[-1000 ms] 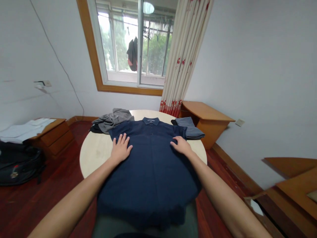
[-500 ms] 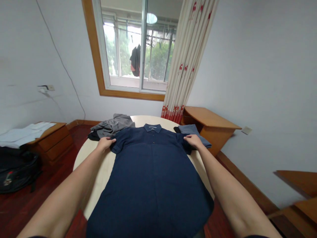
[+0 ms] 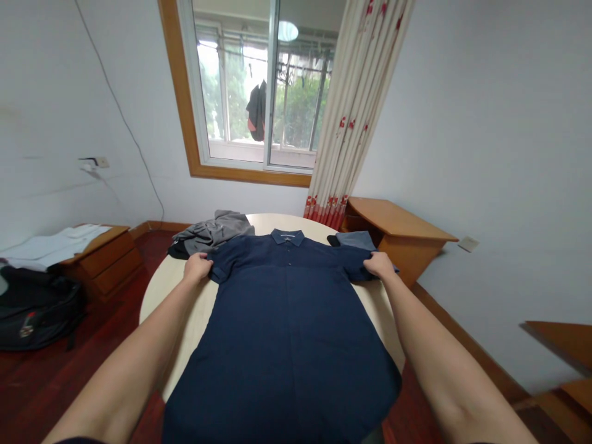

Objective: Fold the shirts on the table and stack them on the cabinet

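A navy short-sleeved shirt lies spread front up over a round pale table, its collar at the far side and its hem hanging over the near edge. My left hand is closed on the edge of the left sleeve. The right sleeve is stretched out sideways, and its cuff is pinched in my right hand. Both hands have their fingertips partly hidden by the cloth.
Crumpled grey clothing lies at the table's far left, blue-grey folded clothing at the far right. Beyond are a wooden desk, a drawer cabinet and a black bag on the floor.
My right hand has moved outward to the right, pulling the right sleeve straighter over the folded clothing. My left hand stays at the left sleeve. The view has shifted slightly.
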